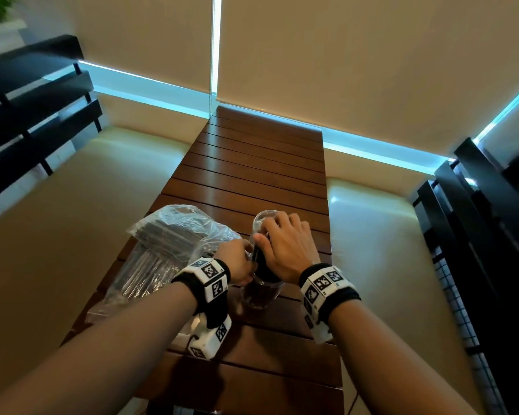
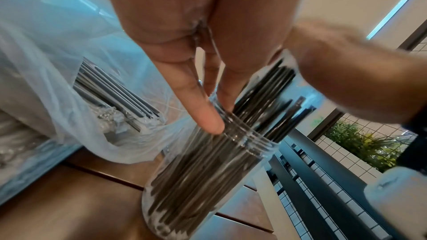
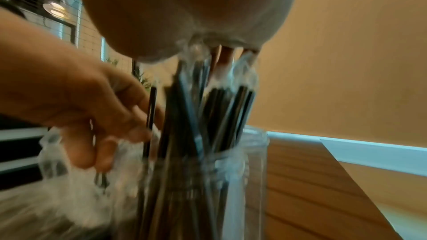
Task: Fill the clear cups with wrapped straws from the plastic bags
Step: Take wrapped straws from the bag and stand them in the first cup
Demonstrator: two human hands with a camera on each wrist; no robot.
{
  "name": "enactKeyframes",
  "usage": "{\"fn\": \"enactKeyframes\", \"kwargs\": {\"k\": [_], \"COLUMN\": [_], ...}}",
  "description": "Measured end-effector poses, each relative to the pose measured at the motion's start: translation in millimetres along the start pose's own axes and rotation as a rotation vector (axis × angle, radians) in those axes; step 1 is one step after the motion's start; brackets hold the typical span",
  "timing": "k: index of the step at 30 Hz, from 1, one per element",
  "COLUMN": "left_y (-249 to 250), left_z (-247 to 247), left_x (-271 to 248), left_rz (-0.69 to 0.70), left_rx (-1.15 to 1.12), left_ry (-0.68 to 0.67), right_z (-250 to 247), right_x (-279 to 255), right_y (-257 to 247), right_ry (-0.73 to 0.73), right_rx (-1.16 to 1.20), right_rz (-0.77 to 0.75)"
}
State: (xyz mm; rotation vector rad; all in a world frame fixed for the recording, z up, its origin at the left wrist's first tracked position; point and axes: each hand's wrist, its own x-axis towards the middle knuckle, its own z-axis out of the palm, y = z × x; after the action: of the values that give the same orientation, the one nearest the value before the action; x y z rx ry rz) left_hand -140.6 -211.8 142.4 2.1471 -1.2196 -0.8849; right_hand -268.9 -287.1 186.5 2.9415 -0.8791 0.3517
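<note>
A clear cup point(image 1: 256, 295) point(image 2: 208, 180) point(image 3: 242, 180) packed with dark wrapped straws point(image 1: 262, 265) point(image 2: 265, 94) point(image 3: 219, 112) stands on the slatted wooden table point(image 1: 252, 163). My right hand point(image 1: 285, 244) point(image 2: 346, 72) point(image 3: 184, 15) covers and grips the straw tops from above. My left hand point(image 1: 237, 259) point(image 2: 219, 116) point(image 3: 104, 116) holds the cup at its rim, one fingertip outside and the others against the straws. The plastic bag point(image 1: 168, 235) point(image 2: 46, 52), with more straws inside, lies open just left of the cup. A second, empty-looking clear cup point(image 1: 259, 218) stands behind my right fingers.
Cream cushioned benches point(image 1: 372, 235) run along both sides of the narrow table. Dark slatted rails point(image 1: 27, 115) rise at far left and far right. Bare tabletop stretches beyond the cups toward the blinds.
</note>
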Motion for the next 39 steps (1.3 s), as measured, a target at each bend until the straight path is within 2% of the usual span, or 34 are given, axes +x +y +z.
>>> {"fn": "enactKeyframes", "kwargs": {"k": [2,5,6,10,12,15,19,24,28,32,34,36,37,39], "left_y": [-1.1,-0.9,-1.4,1.4,2.1,2.6,0.9,-3.6,-1.4,13.6,18.8,15.4,11.8,1.9], "left_z": [0.9,0.6,0.6,-1.6,-1.0,-0.9,2.6,7.0,5.4,-11.7,-25.2,-38.7,-46.0,-59.8], "left_x": [-0.9,-2.3,-1.9,-0.5,0.5,-1.3,-0.8,4.0,2.2,-12.8,-21.6,-22.0,-19.2,-13.7], "left_rz": [-0.009,-0.015,-0.003,0.001,-0.004,-0.010,-0.025,0.016,0.017,0.197,0.275,0.266,0.233,0.135], "left_rx": [-0.065,-0.113,-0.097,-0.022,-0.022,-0.031,-0.115,0.062,0.075,0.212,0.368,0.610,0.729,0.874], "left_ry": [-0.014,-0.026,-0.022,0.013,0.012,0.016,0.030,0.107,0.081,0.079,0.148,0.244,0.270,0.253], "right_z": [12.6,11.8,10.6,13.4,19.2,22.8,18.1,30.3,28.1,15.6,6.1,-6.9,-12.1,-22.3], "right_x": [-5.6,-4.5,-2.2,3.2,1.7,3.5,10.8,17.4,12.2,13.8,17.6,23.1,27.0,32.3], "right_y": [0.8,1.2,0.5,-6.0,-6.6,-4.2,-8.1,-9.3,-5.8,-10.9,-18.8,-27.9,-31.7,-39.7], "right_ry": [-0.049,0.112,0.118,-0.074,-0.118,-0.093,0.002,-0.146,-0.142,0.028,0.177,0.267,0.241,0.034], "right_rx": [0.042,0.192,0.205,0.123,0.096,0.170,0.178,0.120,0.122,0.099,0.066,0.102,0.144,0.240], "right_rz": [0.054,0.128,0.124,0.072,0.050,0.036,0.104,0.167,0.159,0.154,0.094,0.043,0.018,-0.038]}}
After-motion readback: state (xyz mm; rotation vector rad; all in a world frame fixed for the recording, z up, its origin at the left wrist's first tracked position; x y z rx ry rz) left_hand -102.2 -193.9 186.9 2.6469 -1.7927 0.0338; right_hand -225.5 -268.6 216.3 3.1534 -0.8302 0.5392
